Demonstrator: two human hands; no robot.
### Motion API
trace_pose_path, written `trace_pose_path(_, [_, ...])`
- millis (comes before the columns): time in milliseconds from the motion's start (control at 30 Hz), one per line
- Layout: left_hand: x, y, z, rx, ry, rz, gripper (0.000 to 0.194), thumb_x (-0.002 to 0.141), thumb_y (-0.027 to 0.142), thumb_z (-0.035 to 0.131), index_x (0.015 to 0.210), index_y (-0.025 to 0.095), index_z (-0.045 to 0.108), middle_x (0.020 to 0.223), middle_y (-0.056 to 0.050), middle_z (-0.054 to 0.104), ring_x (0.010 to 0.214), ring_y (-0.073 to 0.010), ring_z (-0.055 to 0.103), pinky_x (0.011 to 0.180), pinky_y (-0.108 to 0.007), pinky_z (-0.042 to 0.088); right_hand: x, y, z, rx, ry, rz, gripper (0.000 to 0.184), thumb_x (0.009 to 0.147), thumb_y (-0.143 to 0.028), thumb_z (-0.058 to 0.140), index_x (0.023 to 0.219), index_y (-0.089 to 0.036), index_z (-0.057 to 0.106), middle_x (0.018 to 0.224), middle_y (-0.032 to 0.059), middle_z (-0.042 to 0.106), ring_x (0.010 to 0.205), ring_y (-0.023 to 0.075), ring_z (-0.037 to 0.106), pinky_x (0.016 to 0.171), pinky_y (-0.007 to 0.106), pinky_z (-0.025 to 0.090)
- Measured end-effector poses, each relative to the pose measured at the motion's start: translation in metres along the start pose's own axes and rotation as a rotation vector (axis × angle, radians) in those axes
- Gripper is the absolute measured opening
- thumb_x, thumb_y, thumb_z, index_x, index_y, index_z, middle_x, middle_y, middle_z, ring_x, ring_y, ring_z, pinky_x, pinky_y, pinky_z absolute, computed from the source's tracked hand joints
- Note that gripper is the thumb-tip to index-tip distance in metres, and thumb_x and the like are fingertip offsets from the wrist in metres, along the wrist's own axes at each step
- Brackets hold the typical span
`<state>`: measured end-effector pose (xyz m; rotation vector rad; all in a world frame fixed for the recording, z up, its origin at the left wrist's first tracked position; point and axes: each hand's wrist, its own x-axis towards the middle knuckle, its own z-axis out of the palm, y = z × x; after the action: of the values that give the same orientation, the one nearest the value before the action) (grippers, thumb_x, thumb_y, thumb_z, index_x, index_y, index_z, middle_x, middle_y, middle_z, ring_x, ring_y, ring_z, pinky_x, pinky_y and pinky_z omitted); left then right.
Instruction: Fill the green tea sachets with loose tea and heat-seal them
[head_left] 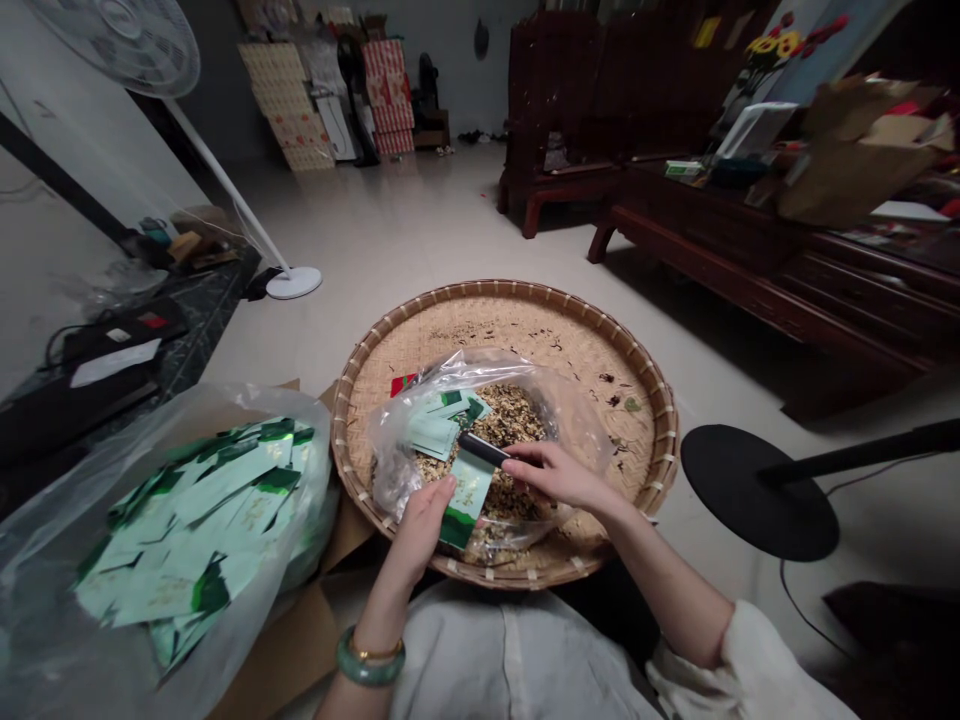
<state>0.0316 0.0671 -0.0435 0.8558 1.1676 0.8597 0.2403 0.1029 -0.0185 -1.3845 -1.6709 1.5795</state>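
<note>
Item: one green-and-white paper sachet (469, 503), standing tilted at about 6 o'clock within a round woven bamboo tray (592, 340), above the tray's contents. The left hand (420, 530) closes on its lower side, fingers and thumb gathered narrowly, with a jade bangle (370, 656) and a thin gold bracelet (367, 652) at the wrist. The right hand (556, 475) pinches a slim black cylindrical implement (484, 450), exact type unclear, which lies across the sachet's upper edge. Both hands work close together over the tray, so anything loose would land on the weave. Beneath them, a clear plastic bag (577, 410) at the tray's centre holds a dried, speckled tea-like blend (510, 430), with several matching sachets (435, 430) lying on top. Scattered dark flecks (607, 390) dot the tray at 3 o'clock. At 8 to 9 o'clock, a large clear plastic sack (247, 420) holds many more sachets (195, 530) and rests on flattened cardboard (285, 640). A black round stand base (757, 492) sits at 3 o'clock, a white fan (127, 50) stands at 10 o'clock, and a dark wooden bench (705, 230) runs from 1 to 2 o'clock.
</note>
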Motion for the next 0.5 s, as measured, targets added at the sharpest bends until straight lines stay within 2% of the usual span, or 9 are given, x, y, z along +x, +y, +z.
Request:
trace_pose_path(100, [0.0001,0.0000,0.0007,0.002,-0.012,-0.011,0.051,0.072,0.060,0.063,0.087,0.011,0.067,0.064,-0.003,0.068,0.055,-0.0181,0.062,0.052,-0.028,0.050,0.0008,-0.0036,0.0043,-0.243,0.081,-0.172,0.035,0.086,-0.046,0.050,0.078,-0.015,0.065,0.063,0.0004,0.058,0.057,0.0118,0.047,0.053,0.023,0.034])
trace_pose_path(167, [-0.0005,0.0013,0.0010,0.003,-0.014,-0.020,0.051,0.072,0.060,0.063,0.087,0.011,0.067,0.063,-0.003,0.067,0.055,-0.0180,0.061,0.051,-0.028,0.049,0.0014,-0.0040,0.0066,-0.286,0.104,-0.207,0.037,0.087,-0.046,0.048,0.072,-0.015,0.063,0.062,0.0003,0.056,0.058,0.0122,0.047,0.054,0.023,0.033])
trace_pose_path(333, [-0.0015,0.0037,-0.0002,0.013,-0.012,0.011,0.049,0.072,0.058,0.064,0.082,0.011,0.067,0.064,-0.004,0.067,0.057,-0.0180,0.061,0.056,-0.029,0.050,0.0008,0.0019,0.0038,0.094,-0.092,0.023,0.045,0.083,-0.061,0.047,0.073,-0.018,0.051,0.055,-0.0049,0.049,0.038,0.0067,0.037,0.037,0.020,0.027])
trace_pose_path(400, [-0.0012,0.0026,-0.0011,-0.004,-0.009,0.002,0.049,0.073,0.058,0.063,0.083,0.011,0.067,0.064,-0.004,0.067,0.056,-0.0177,0.061,0.055,-0.028,0.049,0.0002,0.0046,0.0004,0.190,-0.105,0.062,0.046,0.081,-0.064,0.048,0.074,-0.018,0.049,0.057,-0.0047,0.052,0.038,0.0062,0.038,0.036,0.019,0.028])
trace_pose_path(500, [-0.0005,0.0004,-0.0020,-0.011,0.002,-0.001,0.048,0.074,0.057,0.062,0.085,0.011,0.067,0.066,-0.004,0.067,0.058,-0.0176,0.061,0.054,-0.027,0.049,0.0001,0.0059,-0.0019,0.192,-0.076,0.066,0.044,0.081,-0.062,0.050,0.081,-0.018,0.053,0.058,-0.0045,0.053,0.039,0.0070,0.039,0.036,0.019,0.029])
